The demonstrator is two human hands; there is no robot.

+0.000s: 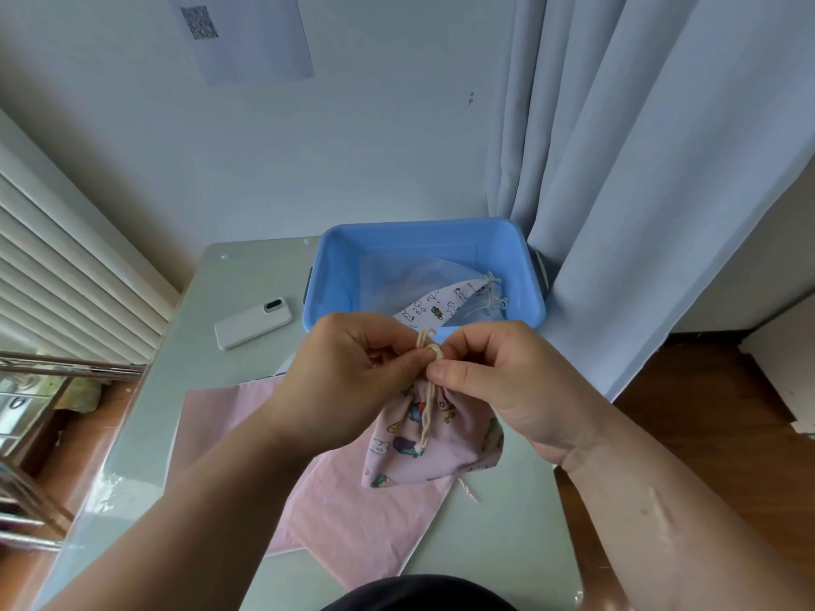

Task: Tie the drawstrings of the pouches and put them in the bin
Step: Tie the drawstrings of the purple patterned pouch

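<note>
Left hand [348, 368] and right hand [498, 381] both pinch the cord [430, 346] at the pouch mouth, fingertips nearly meeting, with a small loop standing above them; neither hand is nearer. Pouch [436, 438] hangs straight down below the fingers, long axis vertical, over a pink cloth [353, 500] on the table [507, 522]. Phone [253, 321] lies to the left, bin [423, 226] sits just beyond the hands with a cat-print pouch [434, 304] inside, curtain [639, 169] to the right.

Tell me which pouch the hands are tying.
The pink cartoon-print pouch; the left hand and right hand pinch its drawstring. The white cat-print pouch lies in the blue bin; the plain pink pouch lies flat on the table.
</note>
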